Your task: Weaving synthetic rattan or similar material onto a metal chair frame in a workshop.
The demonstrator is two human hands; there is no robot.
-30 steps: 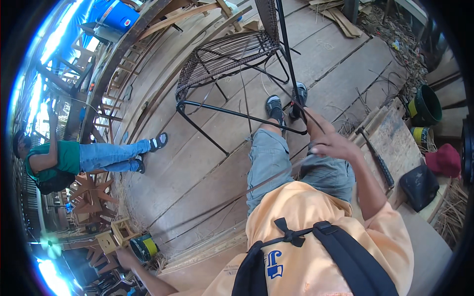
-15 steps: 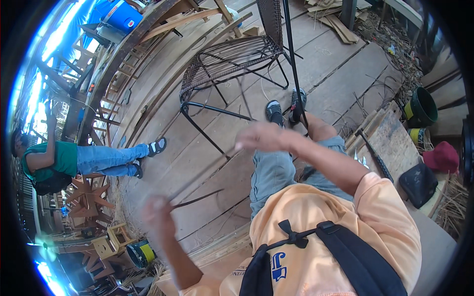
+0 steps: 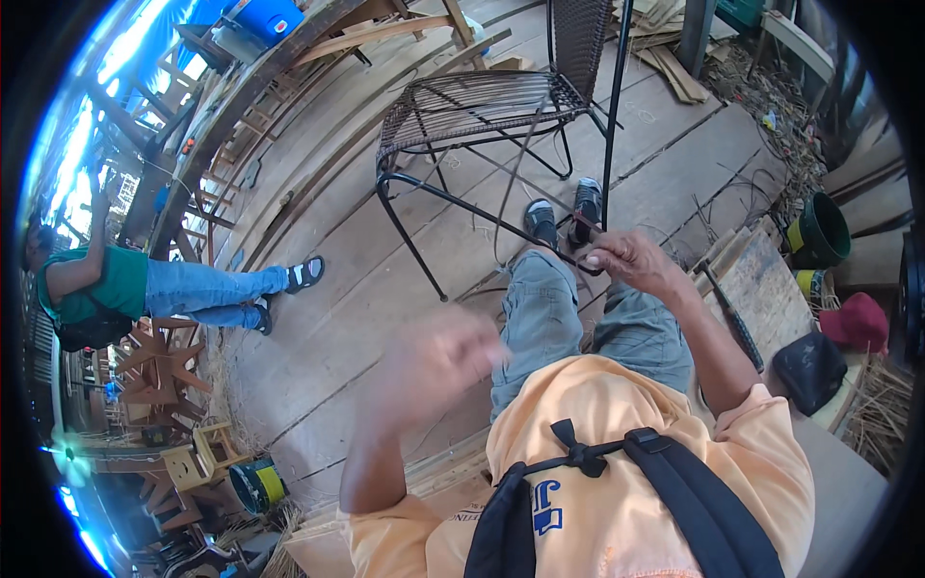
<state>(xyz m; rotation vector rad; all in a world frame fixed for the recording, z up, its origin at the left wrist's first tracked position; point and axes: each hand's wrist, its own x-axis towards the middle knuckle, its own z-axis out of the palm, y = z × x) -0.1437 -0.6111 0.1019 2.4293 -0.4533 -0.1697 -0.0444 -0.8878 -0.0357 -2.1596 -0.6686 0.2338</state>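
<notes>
While the left hand is just a blur, fingers unreadable, the right hand has fingers curled together by the chair!

So this chair with a black metal rod frame and dark brown woven strands is standing on wooden floorboards, backrest toward the upper right. Backrest's woven tight, seat strands have visible gaps, and a thin brown strip dangles underneath.
</notes>
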